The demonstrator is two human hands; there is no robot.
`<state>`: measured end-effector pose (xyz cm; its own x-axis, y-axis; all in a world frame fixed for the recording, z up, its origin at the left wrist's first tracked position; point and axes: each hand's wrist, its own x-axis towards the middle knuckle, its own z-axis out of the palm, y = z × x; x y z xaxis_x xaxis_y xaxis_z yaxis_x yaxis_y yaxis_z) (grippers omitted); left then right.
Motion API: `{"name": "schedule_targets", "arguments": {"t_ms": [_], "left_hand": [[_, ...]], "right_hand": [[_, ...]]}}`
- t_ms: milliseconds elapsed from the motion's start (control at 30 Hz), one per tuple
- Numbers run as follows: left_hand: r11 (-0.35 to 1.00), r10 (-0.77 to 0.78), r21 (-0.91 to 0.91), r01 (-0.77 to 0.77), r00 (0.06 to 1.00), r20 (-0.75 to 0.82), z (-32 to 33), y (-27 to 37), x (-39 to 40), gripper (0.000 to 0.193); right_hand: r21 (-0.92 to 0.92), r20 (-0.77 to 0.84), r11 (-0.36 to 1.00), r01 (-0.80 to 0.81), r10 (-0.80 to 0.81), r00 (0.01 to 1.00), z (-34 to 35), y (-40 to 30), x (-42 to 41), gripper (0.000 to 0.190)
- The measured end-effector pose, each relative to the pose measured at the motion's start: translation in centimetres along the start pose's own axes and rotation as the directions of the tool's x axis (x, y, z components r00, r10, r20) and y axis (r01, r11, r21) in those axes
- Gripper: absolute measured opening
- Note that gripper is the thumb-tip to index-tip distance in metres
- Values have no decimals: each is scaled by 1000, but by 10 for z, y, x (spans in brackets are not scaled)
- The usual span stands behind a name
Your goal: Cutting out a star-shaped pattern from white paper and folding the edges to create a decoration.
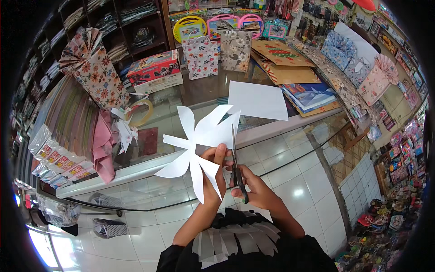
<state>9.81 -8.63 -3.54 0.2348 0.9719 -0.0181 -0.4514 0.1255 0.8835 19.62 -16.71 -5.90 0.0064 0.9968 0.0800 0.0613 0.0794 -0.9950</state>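
A white paper cutout (191, 144) with several pointed, petal-like arms is held up over the front edge of the counter. My left hand (216, 166) grips it from below and behind, with the thumb near its centre right. In my right hand (255, 190) is a pair of scissors (239, 176), its fingers around the handles. The blades point up and lie along the right edge of the paper, beside an uncut-looking section. Whether the blades are parted is hard to tell. Paper covers part of my left palm.
A glass-topped counter (200, 90) spans the front. On it lie a white sheet (259, 101), a tape roll (142, 112), a pink cloth (103, 149), a red box (155, 69), floral gift bags (200, 56) and folded paper bags (289, 64). Tall paper stacks (64, 119) stand left.
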Motion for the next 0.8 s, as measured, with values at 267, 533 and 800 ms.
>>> {"name": "schedule_targets", "arguments": {"t_ms": [267,533,800], "left_hand": [[999,-12,-34,12,1000,-12,-1,-1,2,23],[995,6,-96,-6,1000,1,-3,-5,2,23],[995,-70,-69,68,997,-27,-6,-4,3,24]], "right_hand": [[34,39,991,-129,127,991,0,-8,0,60],[0,5,1000,6,-6,1000,2,-3,1,58],[27,25,999,-43,42,999,4,-4,2,57]]}}
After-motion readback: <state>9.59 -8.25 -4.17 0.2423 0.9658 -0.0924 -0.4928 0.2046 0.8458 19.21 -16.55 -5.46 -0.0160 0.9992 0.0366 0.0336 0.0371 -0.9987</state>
